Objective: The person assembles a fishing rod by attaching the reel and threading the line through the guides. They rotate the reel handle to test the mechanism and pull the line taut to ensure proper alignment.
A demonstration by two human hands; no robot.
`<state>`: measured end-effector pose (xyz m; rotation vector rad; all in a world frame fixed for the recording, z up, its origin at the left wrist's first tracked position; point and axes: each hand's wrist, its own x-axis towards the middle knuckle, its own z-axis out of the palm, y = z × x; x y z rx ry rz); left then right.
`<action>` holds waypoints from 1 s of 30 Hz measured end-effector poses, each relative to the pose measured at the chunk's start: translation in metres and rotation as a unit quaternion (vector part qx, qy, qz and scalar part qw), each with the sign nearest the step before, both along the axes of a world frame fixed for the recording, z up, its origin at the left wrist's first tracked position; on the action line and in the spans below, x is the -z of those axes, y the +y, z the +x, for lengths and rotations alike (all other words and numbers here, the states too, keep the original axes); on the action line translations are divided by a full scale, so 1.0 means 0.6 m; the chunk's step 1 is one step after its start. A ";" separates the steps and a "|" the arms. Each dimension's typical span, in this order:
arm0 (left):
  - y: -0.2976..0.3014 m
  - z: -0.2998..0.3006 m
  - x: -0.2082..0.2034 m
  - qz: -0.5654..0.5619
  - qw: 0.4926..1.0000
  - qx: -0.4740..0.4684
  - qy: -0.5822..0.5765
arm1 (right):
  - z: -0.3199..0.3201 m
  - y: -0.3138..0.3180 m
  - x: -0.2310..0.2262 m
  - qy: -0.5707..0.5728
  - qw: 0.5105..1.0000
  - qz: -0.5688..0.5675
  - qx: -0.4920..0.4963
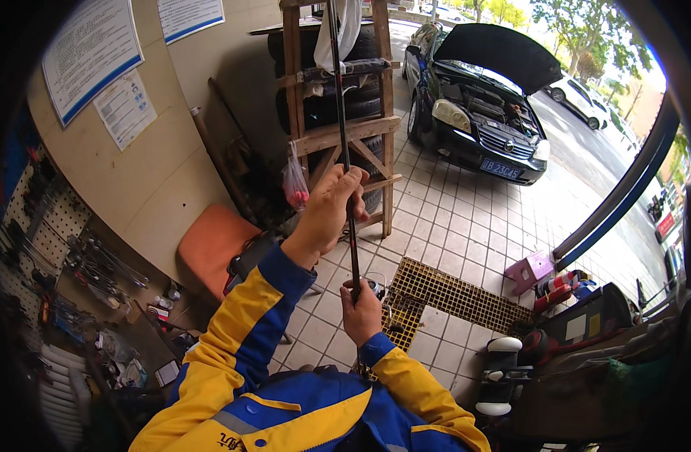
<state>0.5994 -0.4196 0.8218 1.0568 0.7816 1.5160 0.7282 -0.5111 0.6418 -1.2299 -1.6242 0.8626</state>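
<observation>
A long, thin black rod [353, 252] stands nearly upright in front of me, its upper end running out past the top of the view. My left hand [332, 203] is closed around it at about chest height, thumb uppermost. Lower down, my right hand [362, 313] grips the same rod near its lower visible end. What lies below that fist is mostly hidden by the hand and sleeve. Behind the rod stands a wooden stepladder [383, 151], with a small clear bag of pink-red things [295, 188] hanging from it.
Stacked tyres [366, 102] stand behind the ladder. An orange chair [210, 248] is at left, beyond a pegboard of tools [29, 233]. Yellow grating [458, 294] is set into the tiled floor. Ahead sits a dark car [485, 124], hood raised; a purple stool [530, 273] stands right.
</observation>
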 end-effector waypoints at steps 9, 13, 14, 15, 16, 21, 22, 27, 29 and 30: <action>-0.027 -0.022 -0.027 0.018 0.999 0.030 0.030 | 0.113 -0.005 0.034 0.097 0.995 -0.010 -0.029; -0.049 -0.030 -0.047 0.037 0.997 0.049 0.047 | 0.139 0.039 0.093 -0.093 0.980 -0.152 -0.086; -0.055 -0.029 -0.050 0.047 0.996 0.041 0.055 | 0.127 0.039 0.107 -0.116 0.978 -0.152 -0.084; -0.061 -0.029 -0.053 0.043 0.996 0.034 0.068 | 0.114 0.034 0.120 -0.133 0.978 -0.149 -0.067; -0.067 -0.028 -0.055 0.039 0.996 0.025 0.079 | 0.105 0.032 0.131 -0.146 0.977 -0.147 -0.045; -0.096 -0.035 -0.041 0.047 0.994 0.006 0.099 | 0.085 0.042 0.190 -0.052 0.953 -0.286 -0.089; -0.102 -0.037 -0.036 0.048 0.994 0.005 0.100 | 0.083 0.044 0.202 -0.018 0.931 -0.347 -0.112; -0.127 -0.044 -0.007 0.058 0.990 -0.019 0.124 | 0.058 0.022 0.252 -0.063 0.968 -0.230 -0.078; -0.133 -0.049 0.000 0.073 0.987 -0.016 0.140 | 0.043 0.015 0.264 -0.064 0.966 -0.245 -0.052; -0.135 -0.052 0.002 0.066 0.988 -0.018 0.141 | 0.037 0.011 0.268 -0.077 0.967 -0.234 -0.062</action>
